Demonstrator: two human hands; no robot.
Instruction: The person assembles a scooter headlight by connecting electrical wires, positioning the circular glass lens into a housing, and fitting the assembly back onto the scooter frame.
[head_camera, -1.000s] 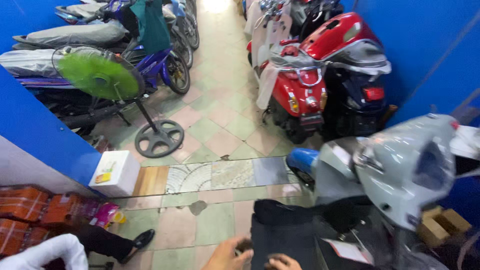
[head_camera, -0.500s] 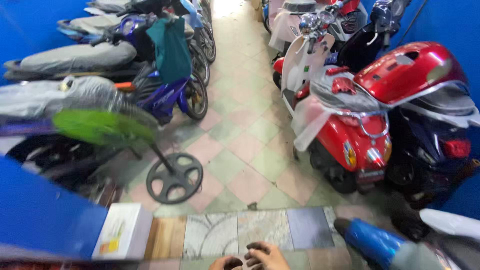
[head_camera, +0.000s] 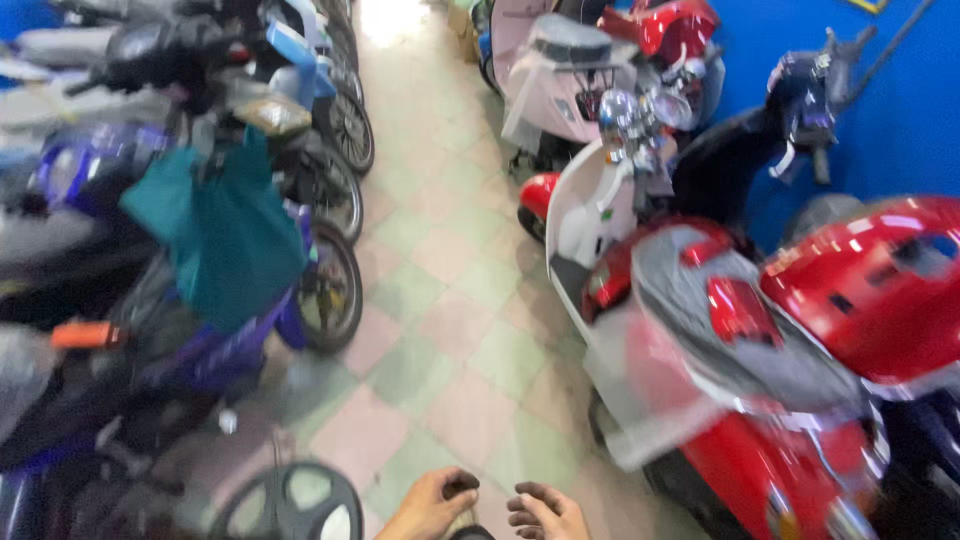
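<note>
Both of my hands sit at the very bottom edge of the head view, close together over the tiled floor. My left hand has its fingers curled around a small dark thing, and my right hand curls beside it with grimy fingertips almost touching the left. What lies between them is cut off by the frame. A red scooter stands just to the right of my hands. The round black base of a fan stand lies just to their left.
A blue motorbike with a teal bag hung on it lines the left side, with more bikes behind. A white and red scooter and a dark one stand on the right against a blue wall. A tiled aisle runs between.
The view has tilted up and moved forward along the aisle. The green fan head and white box have left the picture; my hands remain together at the bottom edge.
</note>
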